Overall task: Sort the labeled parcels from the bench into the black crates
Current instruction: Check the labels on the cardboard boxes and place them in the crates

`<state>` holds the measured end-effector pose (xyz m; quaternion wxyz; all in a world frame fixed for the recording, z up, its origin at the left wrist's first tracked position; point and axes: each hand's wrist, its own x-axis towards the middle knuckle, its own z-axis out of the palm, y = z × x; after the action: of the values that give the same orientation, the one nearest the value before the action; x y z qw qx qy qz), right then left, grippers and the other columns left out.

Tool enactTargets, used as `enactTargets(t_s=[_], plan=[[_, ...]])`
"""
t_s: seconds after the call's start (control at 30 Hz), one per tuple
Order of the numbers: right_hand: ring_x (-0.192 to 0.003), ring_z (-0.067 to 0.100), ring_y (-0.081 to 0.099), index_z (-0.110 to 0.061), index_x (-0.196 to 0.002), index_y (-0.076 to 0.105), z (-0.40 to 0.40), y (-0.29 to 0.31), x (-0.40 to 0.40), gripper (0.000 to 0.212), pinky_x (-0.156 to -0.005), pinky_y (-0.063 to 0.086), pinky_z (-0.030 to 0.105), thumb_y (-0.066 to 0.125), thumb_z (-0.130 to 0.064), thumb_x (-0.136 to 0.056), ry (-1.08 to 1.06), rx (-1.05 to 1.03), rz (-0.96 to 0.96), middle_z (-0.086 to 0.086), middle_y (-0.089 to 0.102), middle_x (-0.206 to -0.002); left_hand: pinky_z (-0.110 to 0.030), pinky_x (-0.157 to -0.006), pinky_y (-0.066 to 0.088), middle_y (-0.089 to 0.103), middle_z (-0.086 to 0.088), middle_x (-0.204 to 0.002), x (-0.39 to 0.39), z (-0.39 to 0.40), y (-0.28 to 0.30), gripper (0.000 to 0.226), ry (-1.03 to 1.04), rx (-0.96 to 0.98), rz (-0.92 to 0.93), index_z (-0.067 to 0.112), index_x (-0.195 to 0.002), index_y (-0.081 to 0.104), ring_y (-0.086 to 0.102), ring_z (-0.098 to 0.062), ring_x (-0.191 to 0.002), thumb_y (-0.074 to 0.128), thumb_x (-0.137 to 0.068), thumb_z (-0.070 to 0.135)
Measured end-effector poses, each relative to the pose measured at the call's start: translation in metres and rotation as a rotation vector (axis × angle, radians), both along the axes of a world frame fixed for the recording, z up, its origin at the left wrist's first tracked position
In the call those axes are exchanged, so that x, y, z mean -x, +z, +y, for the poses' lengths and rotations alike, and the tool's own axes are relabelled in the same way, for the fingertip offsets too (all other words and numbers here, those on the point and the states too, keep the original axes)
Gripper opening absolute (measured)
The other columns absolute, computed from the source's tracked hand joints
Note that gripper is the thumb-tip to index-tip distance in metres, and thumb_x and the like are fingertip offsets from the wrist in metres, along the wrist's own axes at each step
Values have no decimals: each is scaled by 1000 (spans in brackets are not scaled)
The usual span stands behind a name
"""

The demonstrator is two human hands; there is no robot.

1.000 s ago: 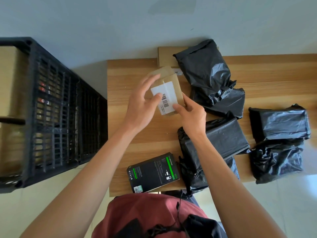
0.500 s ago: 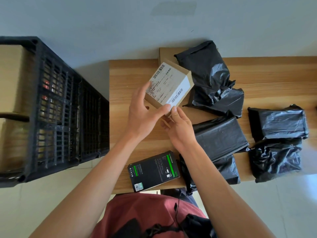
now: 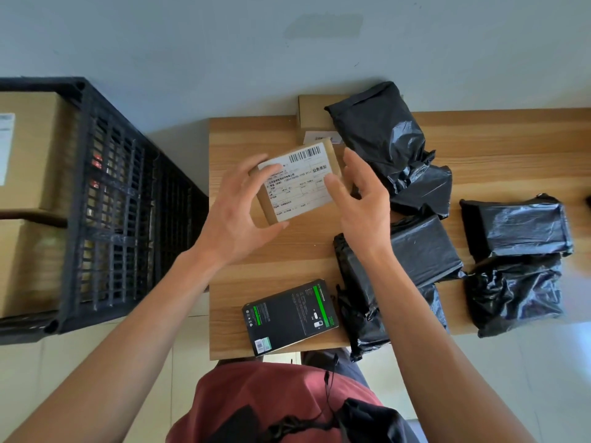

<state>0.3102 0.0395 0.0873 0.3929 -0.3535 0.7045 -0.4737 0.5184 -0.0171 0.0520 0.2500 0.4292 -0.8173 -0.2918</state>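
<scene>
A small brown cardboard box (image 3: 299,183) with a white barcode label facing me is held above the wooden bench (image 3: 256,270). My left hand (image 3: 238,219) grips its left and lower edges, thumb under the bottom corner. My right hand (image 3: 361,203) holds the right edge, thumb on the label and fingers behind. A black crate (image 3: 105,206) stands on the floor to the left of the bench, with two brown cartons (image 3: 28,148) inside.
Several black plastic-wrapped parcels (image 3: 518,228) lie across the bench's middle and right. A black box with green stripes (image 3: 289,316) sits at the near edge. Another brown box (image 3: 313,113) lies at the far edge, partly under a black bag (image 3: 380,129).
The box has been turned in both hands, so its large label now faces up at me. My right hand moved from under the box to its right edge.
</scene>
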Motion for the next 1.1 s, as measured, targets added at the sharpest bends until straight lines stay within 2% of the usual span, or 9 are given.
enactTargets(t_s=[0.1, 0.27, 0.33, 0.4, 0.53, 0.6, 0.73, 0.9, 1.1], plan=[[-126, 4, 63, -17, -145, 59, 4, -5, -3, 45, -106, 54, 35, 64, -11, -101, 1, 16, 6, -9, 70, -134, -58, -116, 40, 34, -6, -161, -3, -2, 6, 94, -26, -4, -9, 17, -152, 40, 33, -22, -149, 91, -75, 31], [-120, 6, 67, -15, -138, 65, 14, -3, -17, 40, -103, 57, 36, 67, -9, -99, -163, 15, -65, -6, 74, -127, -50, -125, 25, 18, -3, -171, -1, 3, 13, 93, 62, -28, 58, 17, -158, 35, 19, -18, -158, 87, -81, 28], [-119, 5, 67, -16, -134, 68, 18, -1, -28, 35, -102, 58, 35, 67, -9, -99, -192, 17, -33, -5, 74, -125, -53, -123, 32, 25, 4, -169, 4, 12, 12, 86, 203, -105, 185, 21, -157, 38, 27, -15, -155, 84, -84, 21], [-119, 5, 67, -17, -133, 69, 20, -1, -39, 34, -102, 57, 34, 65, -9, -100, -229, 16, -28, -5, 74, -125, -44, -117, 44, 38, 1, -163, 6, 19, 11, 81, 357, -248, 360, 20, -154, 41, 39, -9, -148, 82, -85, 11], [-117, 7, 69, -16, -134, 68, 27, -2, -52, 34, -102, 57, 38, 66, -14, -101, -286, 4, -104, -6, 75, -123, -29, -109, 50, 58, -6, -143, 6, 25, 22, 67, 541, -426, 674, 4, -144, 46, 57, -11, -134, 76, -85, -8], [-116, 8, 70, -16, -133, 68, 32, 0, -55, 33, -102, 57, 38, 68, -14, -100, -315, 8, -130, -6, 76, -121, -23, -105, 51, 64, -2, -134, 3, 26, 27, 57, 560, -449, 648, 2, -139, 53, 62, -5, -125, 74, -86, -9], [-115, 2, 69, -17, -133, 68, 38, 5, -64, 35, -101, 56, 26, 69, -12, -99, -348, 30, -123, -10, 75, -120, -24, -104, 52, 67, 9, -134, -4, 30, 28, 45, 485, -450, 499, 22, -132, 66, 62, 3, -121, 74, -91, 6], [-112, 4, 70, -14, -135, 68, 45, 7, -72, 33, -96, 58, 24, 65, -12, -102, -358, 66, -79, -6, 75, -120, -11, -98, 48, 63, 21, -127, -10, 39, 32, 60, 491, -495, 555, 16, -144, 55, 59, 11, -120, 75, -89, 2], [-113, -4, 67, -15, -140, 64, 53, 16, -70, 39, -94, 56, 18, 66, -12, -101, -288, 111, -61, -9, 73, -123, -11, -97, 49, 68, 6, -135, -9, 48, 39, 54, 513, -479, 557, 13, -144, 59, 62, 4, -121, 75, -92, 11]])
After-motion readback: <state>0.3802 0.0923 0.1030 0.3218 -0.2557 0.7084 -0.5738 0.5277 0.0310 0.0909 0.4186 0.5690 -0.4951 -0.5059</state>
